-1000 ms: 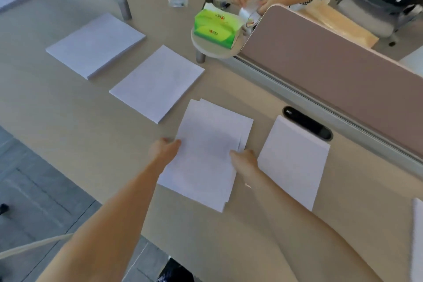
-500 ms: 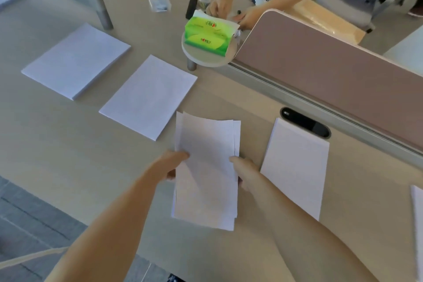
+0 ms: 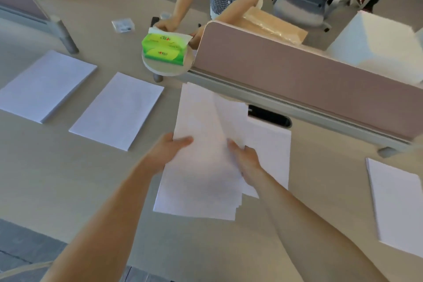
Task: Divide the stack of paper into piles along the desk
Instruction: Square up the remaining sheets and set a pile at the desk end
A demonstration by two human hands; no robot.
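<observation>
A loose sheaf of white sheets [image 3: 201, 167] is lifted off the beige desk [image 3: 57, 178] between both hands, its edges fanned out. My left hand [image 3: 167, 149] grips its left edge, thumb on top. My right hand [image 3: 246, 158] holds its right edge. Behind the sheaf lies a flat pile [image 3: 272, 151]. More white piles lie along the desk: a thick one [image 3: 43, 84] at far left, a thinner one [image 3: 116, 110] beside it, and another [image 3: 398, 206] at far right.
A pink divider panel [image 3: 297, 75] runs along the desk's far side, with a black cable slot [image 3: 270, 117] below it. A green tissue pack [image 3: 164, 49] sits on a round shelf. Other people stand and sit beyond the desk.
The sheaf lay on the desk under both hands a second ago. Both hands have gathered it, turned it upright and raised it, shifting it right over the neighbouring pile.
</observation>
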